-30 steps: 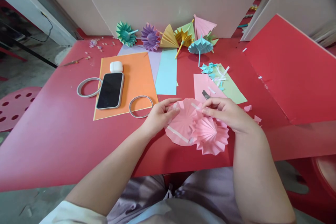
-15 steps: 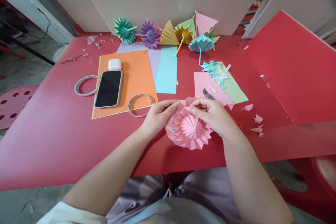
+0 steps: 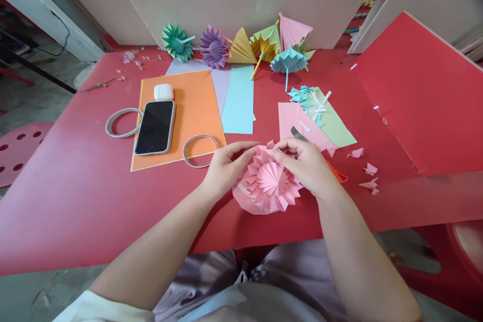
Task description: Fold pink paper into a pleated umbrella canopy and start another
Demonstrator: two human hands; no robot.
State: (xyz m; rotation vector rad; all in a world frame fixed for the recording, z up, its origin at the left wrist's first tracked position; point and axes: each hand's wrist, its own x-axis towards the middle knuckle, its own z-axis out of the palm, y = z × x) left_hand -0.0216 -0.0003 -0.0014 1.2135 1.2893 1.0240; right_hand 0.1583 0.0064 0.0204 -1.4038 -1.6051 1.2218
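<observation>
A pleated pink paper umbrella canopy [image 3: 272, 181] is between my hands near the table's front edge. Its folds fan out round a raised centre, and a flatter pink paper layer [image 3: 245, 200] shows beneath it at the lower left. My left hand [image 3: 230, 166] pinches the paper's upper left edge between thumb and fingers. At the upper right edge, my right hand [image 3: 302, 161] pinches the folds. By the right hand lie a scissors-like tool with orange handles [image 3: 338, 173] and a grey blade [image 3: 298, 134], partly covered by that hand.
Finished paper umbrellas [image 3: 289, 62] line the wall. A phone [image 3: 155, 128] and white earbud case [image 3: 164, 92] lie on orange paper [image 3: 196, 105], near two tape rolls [image 3: 123, 123]. Pink scraps [image 3: 370, 169] lie right, before a red board [image 3: 422, 100].
The pleated canopy has shifted slightly up and left against the flatter layer, so more of that layer shows at the lower left. Both hands keep their pinch.
</observation>
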